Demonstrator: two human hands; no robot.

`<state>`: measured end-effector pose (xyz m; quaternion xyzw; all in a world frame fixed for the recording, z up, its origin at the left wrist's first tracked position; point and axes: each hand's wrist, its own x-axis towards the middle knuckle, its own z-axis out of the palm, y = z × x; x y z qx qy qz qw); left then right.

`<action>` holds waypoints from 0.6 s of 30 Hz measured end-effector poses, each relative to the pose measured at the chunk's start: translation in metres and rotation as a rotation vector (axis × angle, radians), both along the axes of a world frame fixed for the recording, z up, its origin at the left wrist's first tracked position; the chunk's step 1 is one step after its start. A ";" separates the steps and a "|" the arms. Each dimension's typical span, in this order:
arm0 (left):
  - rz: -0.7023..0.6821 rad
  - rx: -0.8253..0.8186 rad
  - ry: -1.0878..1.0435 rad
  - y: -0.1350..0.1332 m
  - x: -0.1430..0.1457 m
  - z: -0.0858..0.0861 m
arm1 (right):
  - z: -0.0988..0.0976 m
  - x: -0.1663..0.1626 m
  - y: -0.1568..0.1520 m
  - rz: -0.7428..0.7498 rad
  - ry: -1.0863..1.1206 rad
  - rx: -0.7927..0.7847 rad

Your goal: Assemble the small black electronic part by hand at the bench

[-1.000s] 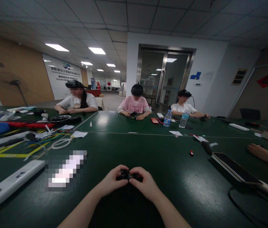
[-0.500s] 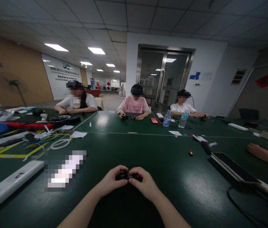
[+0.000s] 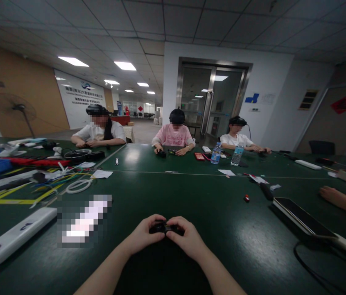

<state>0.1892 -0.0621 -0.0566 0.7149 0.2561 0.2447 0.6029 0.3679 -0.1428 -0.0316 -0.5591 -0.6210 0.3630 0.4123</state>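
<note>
Both hands meet over the dark green table, around a small black object (image 3: 161, 228) with a glossy surface. Its kind cannot be made out, since fingers cover much of it. My left hand (image 3: 145, 234) grips its left end, thumb below and fingers curled over the top. On the other end my right hand (image 3: 186, 236) is closed in the same way, its thumb close to the left thumb. A small red and black item (image 3: 246, 198) lies farther off to the right.
Left are a white power bank (image 3: 16, 237), a blurred bright screen (image 3: 87, 219) and a coiled white cable (image 3: 78, 186). Right are a black-screened phone (image 3: 303, 217), a black cable (image 3: 314, 268) and another person's arm (image 3: 343, 201). Bottles (image 3: 237, 155) and three people (image 3: 174, 135) are across the table.
</note>
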 end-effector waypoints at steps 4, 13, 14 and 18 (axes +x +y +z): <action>0.013 0.014 -0.004 -0.001 0.000 0.002 | -0.001 0.000 0.001 0.003 0.006 0.000; 0.005 0.012 0.011 -0.002 0.000 0.005 | -0.001 -0.001 0.001 0.010 -0.007 0.003; 0.008 0.011 0.016 -0.003 0.000 0.006 | 0.000 -0.001 0.000 0.009 -0.008 -0.004; 0.009 0.010 0.017 -0.003 0.000 0.007 | 0.002 -0.002 -0.001 -0.001 0.002 -0.025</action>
